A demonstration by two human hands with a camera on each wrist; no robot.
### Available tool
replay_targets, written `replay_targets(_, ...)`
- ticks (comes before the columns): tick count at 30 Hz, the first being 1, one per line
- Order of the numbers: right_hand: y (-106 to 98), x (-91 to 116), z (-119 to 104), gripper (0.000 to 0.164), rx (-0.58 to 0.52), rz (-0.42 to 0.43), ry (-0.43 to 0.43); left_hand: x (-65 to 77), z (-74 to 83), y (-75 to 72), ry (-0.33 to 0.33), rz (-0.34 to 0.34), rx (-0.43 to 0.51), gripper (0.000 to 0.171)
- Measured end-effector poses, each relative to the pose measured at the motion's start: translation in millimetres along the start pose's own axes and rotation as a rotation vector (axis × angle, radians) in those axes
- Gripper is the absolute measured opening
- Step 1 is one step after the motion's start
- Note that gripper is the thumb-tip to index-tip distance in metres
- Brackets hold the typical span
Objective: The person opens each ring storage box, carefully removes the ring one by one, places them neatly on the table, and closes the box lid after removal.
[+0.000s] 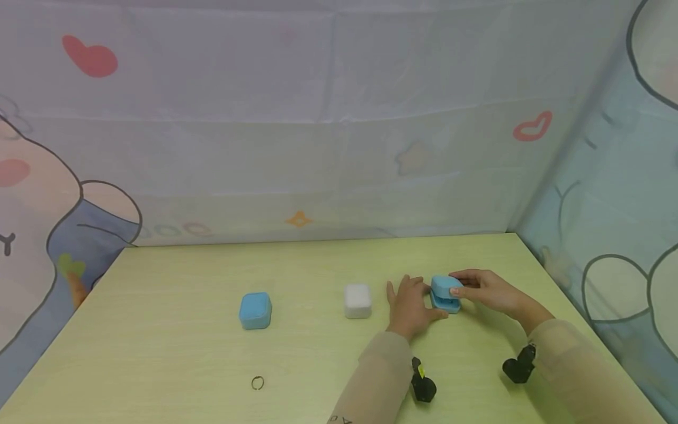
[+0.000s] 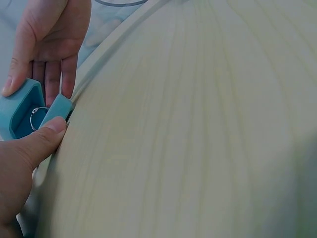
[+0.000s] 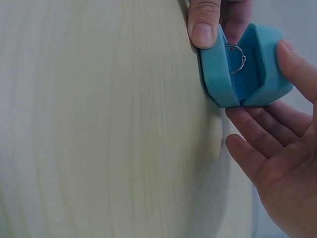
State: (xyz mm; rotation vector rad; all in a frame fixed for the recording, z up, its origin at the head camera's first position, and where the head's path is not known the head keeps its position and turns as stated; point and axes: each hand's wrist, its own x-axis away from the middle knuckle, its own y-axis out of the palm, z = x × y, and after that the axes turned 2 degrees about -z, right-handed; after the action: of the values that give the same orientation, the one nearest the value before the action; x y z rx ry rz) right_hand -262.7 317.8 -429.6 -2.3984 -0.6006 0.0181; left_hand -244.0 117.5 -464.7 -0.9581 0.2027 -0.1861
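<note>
A light blue ring box sits partly open toward the right side of the table, between both hands. My left hand holds its base, thumb over the near edge. My right hand grips the lid, with the thumb on one face and the fingers behind the hinge side. A silver ring stands upright in the base, showing in the gap under the tilted lid.
Left of the hands stand a closed white box and a closed blue box. A small loose ring lies near the front. Black devices sit at both wrists. A printed cloth hangs behind the wooden table.
</note>
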Motion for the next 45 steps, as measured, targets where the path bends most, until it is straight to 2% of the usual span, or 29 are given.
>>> replay_targets(17, -2.5, -1.0, -0.8, 0.061, -0.01, -0.014, 0.003, 1.2, 0.8, -2.4, 0.004, 0.001, 0.015, 0.053)
replay_targets(45, -4.3, -3.5, -4.0, 0.062, -0.093, -0.035, 0.031, 0.4, 0.6, -0.5, 0.018, 0.009, 0.015, 0.052)
